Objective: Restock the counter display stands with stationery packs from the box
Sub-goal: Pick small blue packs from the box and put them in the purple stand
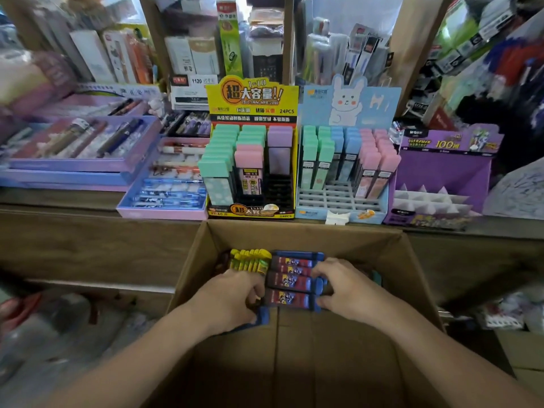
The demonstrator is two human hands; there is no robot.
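Observation:
An open cardboard box [306, 234] stands below the counter. Inside lie several dark packs with blue caps [290, 279] and a bundle of yellow packs [250, 260]. My left hand [232, 295] grips the left end of the blue-capped packs, fingers curled round them. My right hand [344, 290] grips their right end. On the counter stand three display stands: a yellow one [251, 98] with mint, pink and lilac packs, a light blue rabbit one [347, 201] partly filled, and a purple one [441, 178] whose slots hold nothing.
Purple and blue pen trays [79, 169] and a pink-rimmed tray [162, 213] sit on the counter's left. Shelves of boxed stationery [191, 54] rise behind. Hanging packets [485, 39] crowd the right. The near half of the box floor [294, 363] is bare cardboard.

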